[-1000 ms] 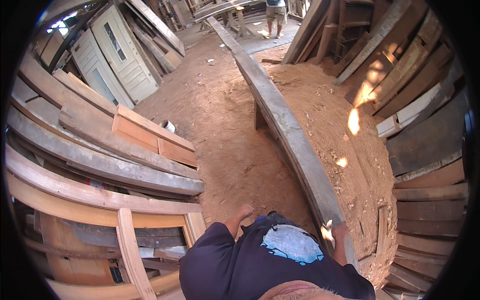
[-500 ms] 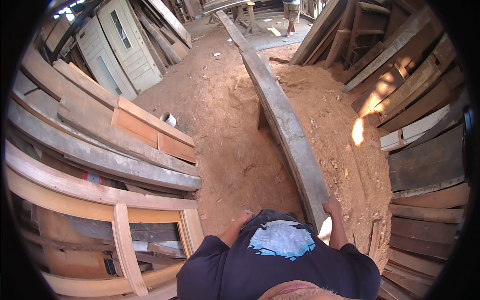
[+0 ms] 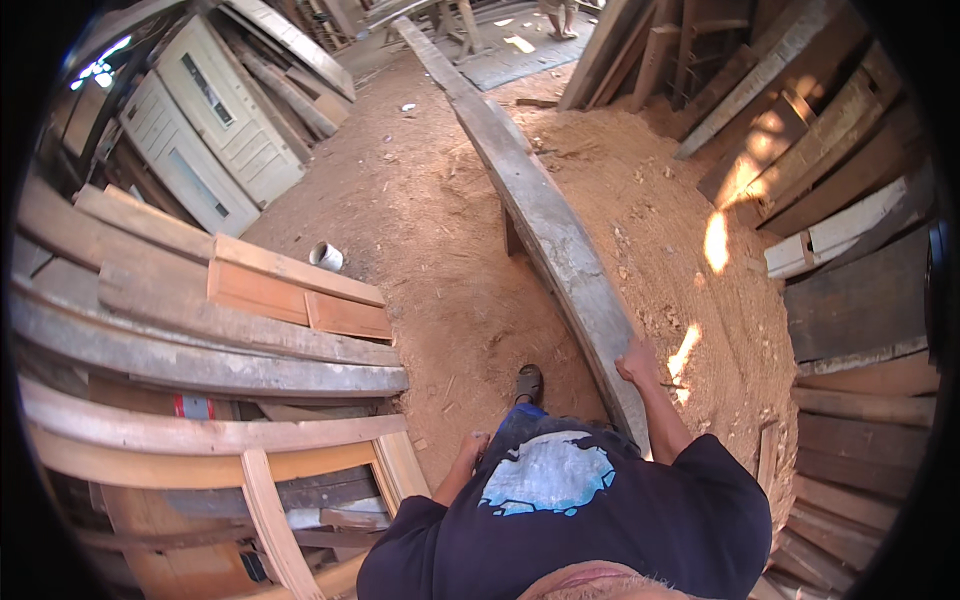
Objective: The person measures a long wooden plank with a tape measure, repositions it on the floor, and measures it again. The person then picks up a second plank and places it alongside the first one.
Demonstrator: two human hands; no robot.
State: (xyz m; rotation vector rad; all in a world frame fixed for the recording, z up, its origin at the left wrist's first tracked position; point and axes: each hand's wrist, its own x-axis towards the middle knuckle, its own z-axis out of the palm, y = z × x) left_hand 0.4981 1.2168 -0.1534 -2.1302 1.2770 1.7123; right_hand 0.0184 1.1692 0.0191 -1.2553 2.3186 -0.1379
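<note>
A long, weathered grey wooden beam (image 3: 560,240) runs from near my body toward the far end of the shed, raised above the ground. My right hand (image 3: 636,362) is closed, its curled fingers overlapping the beam's right edge. Whether it grips the wood or only passes over it, I cannot tell. Low by my left hip, my left hand (image 3: 470,448) is closed too; what it holds, if anything, is too small to make out. One dark sandal (image 3: 530,382) shows ahead of my shirt, left of the beam.
Sawdust-covered ground (image 3: 450,270) lies on both sides of the beam. Stacked planks and a pale wooden frame (image 3: 265,520) line the left, near a white bucket (image 3: 326,256). White doors (image 3: 235,100) lean farther back. Boards (image 3: 860,440) fill the right. Another person's legs (image 3: 562,20) show far off.
My right hand has moved forward along the beam's edge, while my left hand has drawn back beside my hip. A sandalled foot has come into view. The surroundings have shifted slightly leftward.
</note>
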